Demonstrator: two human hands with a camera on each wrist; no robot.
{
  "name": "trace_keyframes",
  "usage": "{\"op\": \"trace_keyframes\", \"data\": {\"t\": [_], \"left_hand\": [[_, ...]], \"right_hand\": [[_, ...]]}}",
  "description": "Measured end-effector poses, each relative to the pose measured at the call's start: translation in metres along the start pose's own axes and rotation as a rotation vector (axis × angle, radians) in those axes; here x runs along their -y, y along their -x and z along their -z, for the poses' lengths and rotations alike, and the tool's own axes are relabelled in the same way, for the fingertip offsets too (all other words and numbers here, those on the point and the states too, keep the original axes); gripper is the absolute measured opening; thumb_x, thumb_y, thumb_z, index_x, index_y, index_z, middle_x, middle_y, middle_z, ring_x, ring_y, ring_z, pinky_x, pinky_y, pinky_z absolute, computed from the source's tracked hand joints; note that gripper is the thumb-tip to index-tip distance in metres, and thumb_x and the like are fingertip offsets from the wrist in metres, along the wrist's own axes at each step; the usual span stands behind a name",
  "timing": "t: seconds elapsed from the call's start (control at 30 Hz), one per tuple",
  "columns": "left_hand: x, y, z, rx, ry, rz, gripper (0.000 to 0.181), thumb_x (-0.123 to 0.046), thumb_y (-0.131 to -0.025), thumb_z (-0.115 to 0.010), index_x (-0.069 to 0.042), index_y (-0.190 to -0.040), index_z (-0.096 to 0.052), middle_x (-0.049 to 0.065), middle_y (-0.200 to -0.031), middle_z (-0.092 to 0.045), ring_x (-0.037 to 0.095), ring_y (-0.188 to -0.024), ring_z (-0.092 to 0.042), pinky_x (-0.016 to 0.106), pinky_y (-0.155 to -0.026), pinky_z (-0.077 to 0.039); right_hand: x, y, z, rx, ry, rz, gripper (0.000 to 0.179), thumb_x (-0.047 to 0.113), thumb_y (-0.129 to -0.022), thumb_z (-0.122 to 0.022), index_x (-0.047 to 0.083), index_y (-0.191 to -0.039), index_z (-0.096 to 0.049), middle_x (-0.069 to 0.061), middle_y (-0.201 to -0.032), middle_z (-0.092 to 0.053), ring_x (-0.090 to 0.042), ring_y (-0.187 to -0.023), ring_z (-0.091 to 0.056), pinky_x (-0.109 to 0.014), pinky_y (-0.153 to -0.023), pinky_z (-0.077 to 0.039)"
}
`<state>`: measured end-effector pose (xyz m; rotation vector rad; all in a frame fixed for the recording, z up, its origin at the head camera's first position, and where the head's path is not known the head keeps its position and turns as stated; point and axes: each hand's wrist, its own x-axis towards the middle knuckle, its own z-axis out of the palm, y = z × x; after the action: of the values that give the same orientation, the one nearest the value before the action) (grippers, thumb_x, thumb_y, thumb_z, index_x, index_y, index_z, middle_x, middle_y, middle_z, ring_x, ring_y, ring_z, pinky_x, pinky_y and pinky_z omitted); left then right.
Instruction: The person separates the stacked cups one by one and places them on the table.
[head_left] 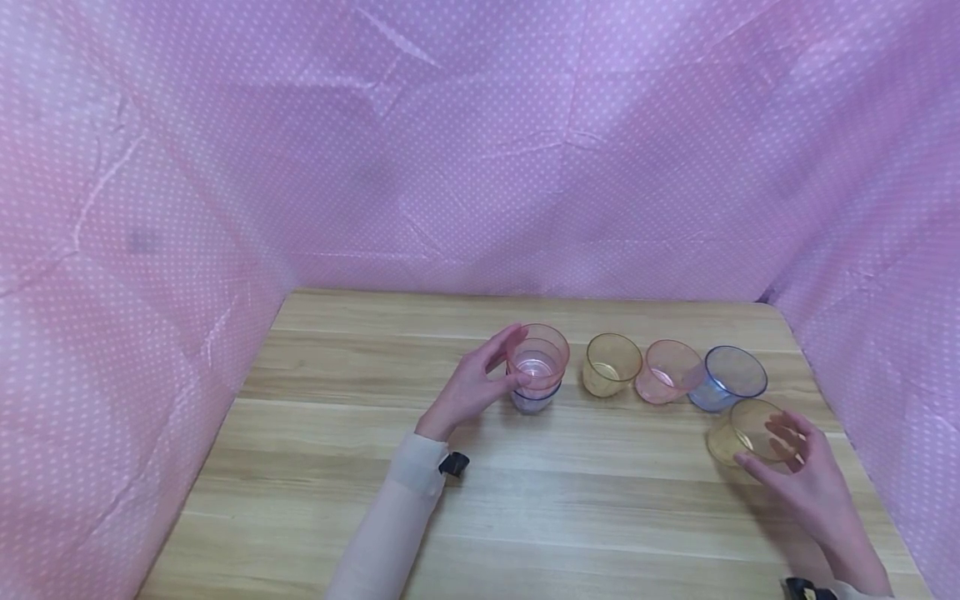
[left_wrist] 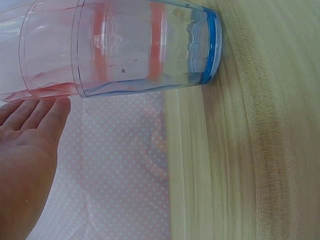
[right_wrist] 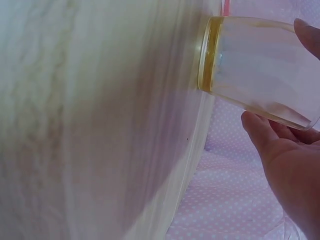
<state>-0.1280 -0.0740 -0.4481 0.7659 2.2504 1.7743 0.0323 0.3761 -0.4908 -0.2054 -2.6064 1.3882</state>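
My left hand (head_left: 468,385) holds a clear pink cup (head_left: 551,377) between thumb and fingers. This cup tops a nested stack whose lowest cup (head_left: 532,405) has a blue rim. In the left wrist view, a blue base (left_wrist: 212,47) stands on the table, with two red base rings (left_wrist: 157,40) above it inside the stack. On the right, my right hand (head_left: 817,479) grips a clear yellow cup (head_left: 722,442) with thumb and fingers near its rim. Its amber base (right_wrist: 212,55) is at the tabletop in the right wrist view; whether it fully touches cannot be told.
Between the hands, another yellow cup (head_left: 611,379), a pink cup (head_left: 663,387) and a blue cup (head_left: 712,396) stand upright in a row. The wood-grain table (head_left: 360,358) is bordered by pink dotted cloth (head_left: 450,183) at the back and sides.
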Motion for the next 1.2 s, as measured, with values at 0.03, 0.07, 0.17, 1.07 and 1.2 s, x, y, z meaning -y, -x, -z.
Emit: {"op": "trace_keyframes", "data": {"t": [0.03,0.07,0.17,1.07,1.2], "left_hand": [[0.000,0.000,0.000,0.000,-0.001,0.001,0.075,-0.013,-0.094,-0.079,-0.009,-0.159,-0.041,0.008,-0.156,-0.051,0.022,-0.145,-0.045,0.029,-0.121,-0.037],[-0.001,0.000,0.000,0.000,-0.002,0.002,0.076,-0.013,-0.093,-0.079,-0.009,-0.159,-0.041,0.008,-0.156,-0.051,0.022,-0.145,-0.045,0.029,-0.121,-0.037],[-0.001,0.000,0.000,0.000,-0.005,0.006,0.076,-0.015,-0.094,-0.079,-0.008,-0.159,-0.040,0.007,-0.156,-0.051,0.022,-0.145,-0.045,0.029,-0.121,-0.037],[0.003,-0.003,-0.002,-0.014,0.026,0.010,0.076,-0.015,-0.094,-0.079,-0.009,-0.159,-0.040,0.003,-0.157,-0.050,0.019,-0.146,-0.044,0.028,-0.121,-0.036],[0.005,-0.002,-0.003,-0.016,0.033,0.011,0.076,-0.014,-0.094,-0.079,-0.009,-0.159,-0.040,0.004,-0.157,-0.050,0.020,-0.146,-0.044,0.029,-0.121,-0.036]], "right_hand": [[0.000,0.000,0.000,0.003,0.004,0.000,0.096,-0.006,-0.084,-0.082,-0.009,-0.157,-0.020,0.009,-0.133,-0.045,0.011,-0.117,-0.042,0.002,-0.094,-0.041],[0.000,0.001,0.000,0.007,0.008,0.001,0.098,-0.006,-0.085,-0.081,-0.007,-0.159,-0.017,0.003,-0.136,-0.044,0.011,-0.119,-0.042,0.002,-0.095,-0.040],[0.000,0.003,0.001,0.024,0.022,0.002,0.105,-0.002,-0.087,-0.081,0.000,-0.164,-0.009,-0.018,-0.155,-0.036,0.007,-0.131,-0.037,0.002,-0.102,-0.034],[0.097,-0.020,-0.031,-0.202,-0.129,0.366,0.087,-0.018,-0.077,-0.075,0.003,-0.155,-0.044,-0.012,-0.161,-0.043,-0.011,-0.142,-0.043,-0.020,-0.122,-0.030],[0.108,-0.028,-0.048,-0.171,-0.163,0.474,0.083,-0.012,-0.077,-0.078,-0.003,-0.152,-0.046,-0.017,-0.157,-0.047,-0.012,-0.141,-0.046,-0.022,-0.121,-0.033]]}}
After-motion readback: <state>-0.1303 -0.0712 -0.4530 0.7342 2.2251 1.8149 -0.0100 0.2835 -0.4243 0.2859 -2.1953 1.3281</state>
